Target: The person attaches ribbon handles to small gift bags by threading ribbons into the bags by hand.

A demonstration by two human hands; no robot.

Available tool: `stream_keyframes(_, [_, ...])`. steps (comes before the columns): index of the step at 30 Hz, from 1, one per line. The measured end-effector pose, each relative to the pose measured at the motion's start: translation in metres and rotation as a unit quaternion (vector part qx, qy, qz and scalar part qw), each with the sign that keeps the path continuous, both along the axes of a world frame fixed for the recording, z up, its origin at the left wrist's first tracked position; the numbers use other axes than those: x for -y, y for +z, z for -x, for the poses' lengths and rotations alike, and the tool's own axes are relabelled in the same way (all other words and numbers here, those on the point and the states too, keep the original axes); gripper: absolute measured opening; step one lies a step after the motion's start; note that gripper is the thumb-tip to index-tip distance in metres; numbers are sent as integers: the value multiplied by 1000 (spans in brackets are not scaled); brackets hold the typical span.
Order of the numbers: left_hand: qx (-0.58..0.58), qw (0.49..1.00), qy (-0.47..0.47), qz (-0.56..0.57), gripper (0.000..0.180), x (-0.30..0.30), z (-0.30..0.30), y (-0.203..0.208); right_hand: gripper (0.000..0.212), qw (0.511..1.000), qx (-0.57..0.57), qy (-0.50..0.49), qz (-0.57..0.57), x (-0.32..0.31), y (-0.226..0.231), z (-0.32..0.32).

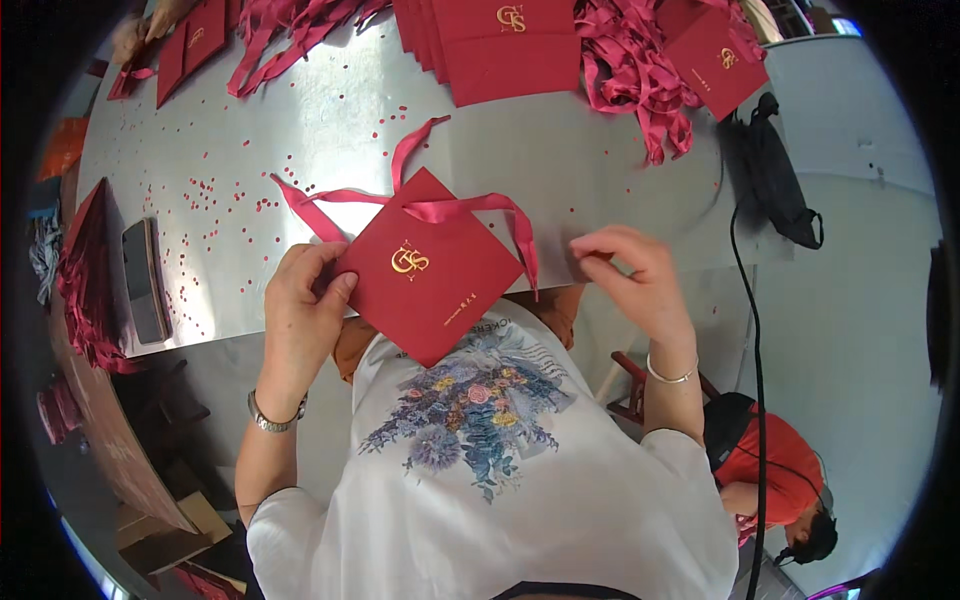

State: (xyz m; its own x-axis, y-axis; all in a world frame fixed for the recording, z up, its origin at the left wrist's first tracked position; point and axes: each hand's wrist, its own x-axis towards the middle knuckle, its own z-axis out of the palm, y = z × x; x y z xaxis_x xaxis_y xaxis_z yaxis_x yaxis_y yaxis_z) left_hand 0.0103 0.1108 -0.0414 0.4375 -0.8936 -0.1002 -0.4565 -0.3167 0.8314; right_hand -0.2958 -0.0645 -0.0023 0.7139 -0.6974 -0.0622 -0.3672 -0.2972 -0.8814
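Red bag point(430, 275), flat, gold emblem and small gold print on face, turned cornerwise, held just over the table's near edge in front of the shirt. Mouth not visible; can't tell if anything is inside. Red ribbon point(490, 203) lies across its upper part, more ends trailing past its top and left onto the metal table point(520, 145).

Left hand point(305, 300): thumb on front, fingers behind, pinching bag's left corner. Right hand point(640, 280): off the bag, just beyond its right corner, fingers curled, thumb and index tips close together; can't tell if they meet or hold anything.

Around: red confetti dots on the table left of the bag; phone point(146, 280) near left edge, red bundle point(90, 290) beyond it. Far side: overlapping stack of red bags point(510, 70), flat, contents not visible; heap of red ribbons point(635, 85) to its right, another red bag partly over the heap. Black pouch point(780, 185) at right, contents hidden. Co-worker's hand point(165, 15) at far left by more red bags. Floor, lower left: open cardboard box point(165, 540), inside unclear.
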Motion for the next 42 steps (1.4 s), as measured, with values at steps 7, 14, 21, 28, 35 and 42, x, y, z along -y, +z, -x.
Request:
stream_keyframes(7, [-17, 1000, 12, 2, 25, 1, -2, -3, 20, 941, -78, 223, 241, -6, -26, -22])
stream_keyframes(14, [-55, 998, 15, 17, 27, 0, -1, 1, 15, 920, -52, 257, 290, -2, -13, -34])
stream_keyframes(21, [-146, 988, 8, -50, 20, 7, -2, 5, 18, 988, 64, 91, 103, -41, -12, -93])
stream_keyframes(28, [-149, 988, -22, -33, 19, 6, -6, 1, 8, 982, 36, 108, 150, -62, -27, -144])
stream_keyframes(35, [-131, 991, -28, -20, 16, 2, -8, -1, 18, 979, -80, 119, 147, -67, -26, -155])
stream_keyframes(42, [-58, 998, -36, 16, 14, 0, -1, 3, 19, 978, -103, 141, 114, -62, -28, -159])
